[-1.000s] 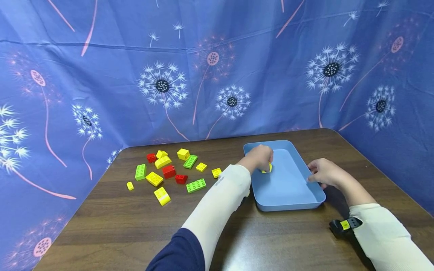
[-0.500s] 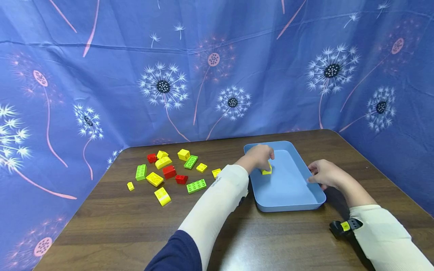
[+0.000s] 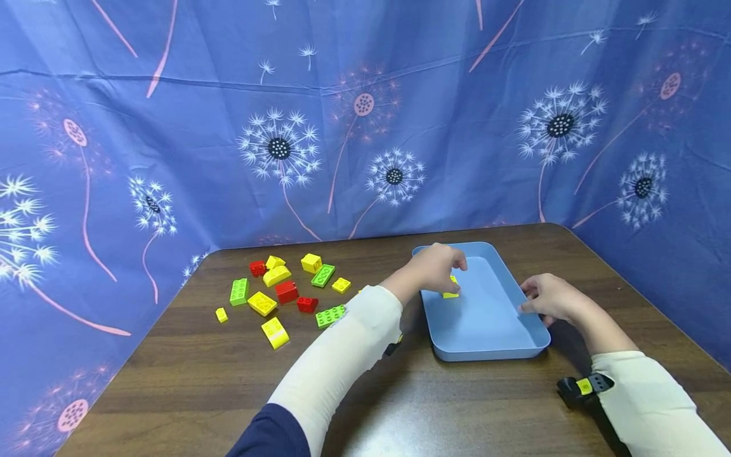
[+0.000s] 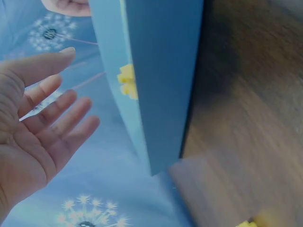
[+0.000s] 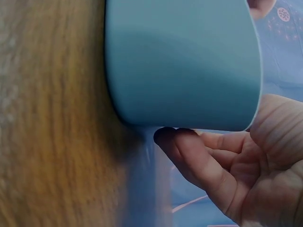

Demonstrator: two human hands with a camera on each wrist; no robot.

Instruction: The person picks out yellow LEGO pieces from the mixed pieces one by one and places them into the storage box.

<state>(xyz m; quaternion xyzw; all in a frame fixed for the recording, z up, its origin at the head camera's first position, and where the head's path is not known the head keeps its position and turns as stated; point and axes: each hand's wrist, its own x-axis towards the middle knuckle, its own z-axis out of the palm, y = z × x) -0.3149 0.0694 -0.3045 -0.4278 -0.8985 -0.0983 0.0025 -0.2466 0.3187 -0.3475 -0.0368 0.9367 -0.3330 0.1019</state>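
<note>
A blue plastic tray (image 3: 482,327) stands on the table's right half. Inside it, near the left wall, lies a yellow toy building brick (image 3: 451,291), partly covered by my left hand (image 3: 436,266). In the left wrist view the left hand (image 4: 45,127) has its fingers spread apart and nothing in its grasp, clear of the yellow brick (image 4: 128,81). My right hand (image 3: 553,297) holds the tray's right wall, thumb over the rim. From the right wrist view, the fingers (image 5: 196,151) lie against the outside of the tray (image 5: 184,71).
Several loose bricks lie on the table's left half, among them a green brick (image 3: 238,292), a red brick (image 3: 287,292), a yellow arched brick (image 3: 275,333) and a small yellow brick (image 3: 221,315). My left forearm partly covers another green brick (image 3: 329,316). A patterned blue cloth (image 3: 342,127) hangs behind.
The left fingers have come off the yellow brick, which stays in the tray, and the left hand has lifted and drawn slightly left. My right hand keeps its hold on the tray.
</note>
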